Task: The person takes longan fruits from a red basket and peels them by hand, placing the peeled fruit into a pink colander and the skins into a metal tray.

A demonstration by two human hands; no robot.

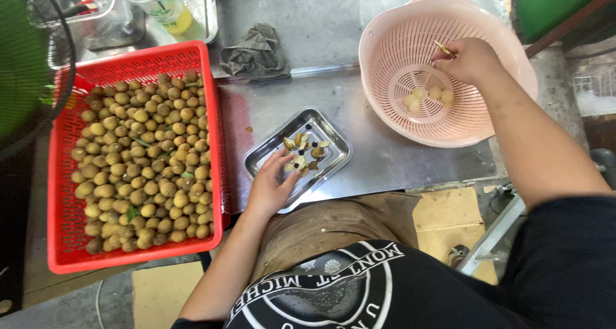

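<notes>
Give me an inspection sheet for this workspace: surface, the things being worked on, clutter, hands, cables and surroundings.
Surface: metal table, bare between containers.
Job's things: red crate full of small brown round fruit; steel tray holding shell pieces; pink colander with a few peeled pale fruits.
Clutter: grey rag; plastic cup at the far edge.
Hands: left hand fingers over the tray; right hand inside the colander, gripping a thin small tool.
Cables: nothing seen.
Surroundings: cardboard on the floor; green fan at left.
</notes>
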